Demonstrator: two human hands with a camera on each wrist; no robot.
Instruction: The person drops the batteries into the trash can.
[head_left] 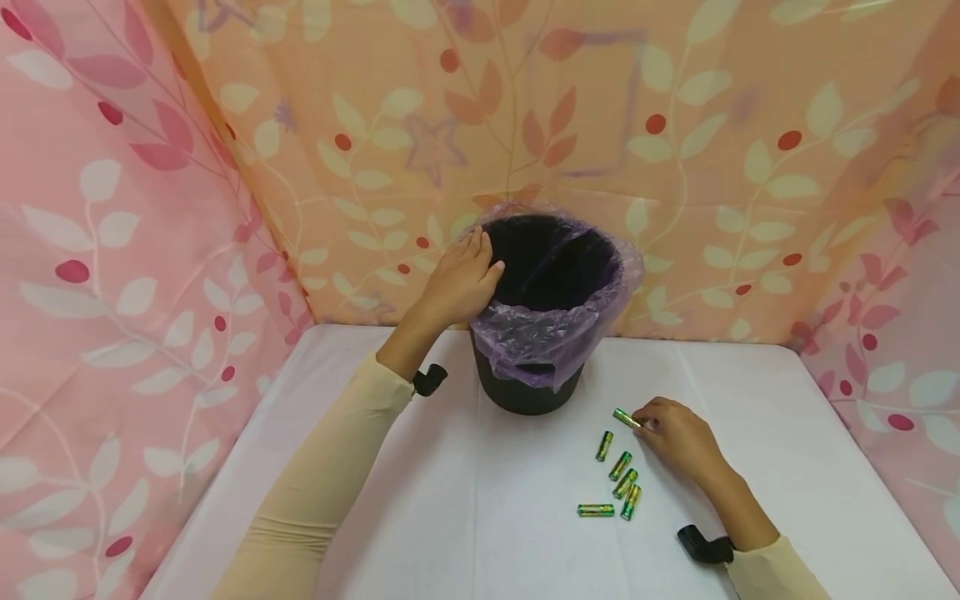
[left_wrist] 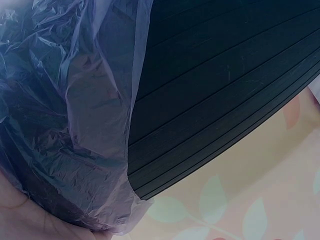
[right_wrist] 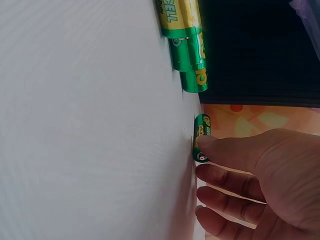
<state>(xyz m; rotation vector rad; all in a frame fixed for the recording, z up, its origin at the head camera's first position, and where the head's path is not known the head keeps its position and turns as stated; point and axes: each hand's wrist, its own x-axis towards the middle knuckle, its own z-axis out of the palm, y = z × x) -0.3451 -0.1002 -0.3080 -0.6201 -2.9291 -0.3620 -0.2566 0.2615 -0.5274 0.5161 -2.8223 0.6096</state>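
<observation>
A black bin (head_left: 525, 393) lined with a purple plastic bag (head_left: 542, 332) stands at the back of the white table (head_left: 420, 508). My left hand (head_left: 480, 254) grips the bin's left rim over the bag; in the left wrist view my palm (left_wrist: 27, 220) lies against the bag (left_wrist: 75, 125) beside the ribbed bin wall (left_wrist: 225, 90). My right hand (head_left: 643, 421) pinches one green and gold battery (head_left: 626, 418) that lies on the table in front of the bin. In the right wrist view the thumb (right_wrist: 220, 147) touches that battery (right_wrist: 201, 131). Several more batteries (head_left: 620, 475) lie loose nearby.
Patterned pink and orange curtains (head_left: 135, 250) close in the table on the left, back and right. In the right wrist view other batteries (right_wrist: 187, 50) lie between my right hand (right_wrist: 200, 160) and the bin (right_wrist: 260, 50). Bare white tabletop (right_wrist: 90, 125) stretches toward me.
</observation>
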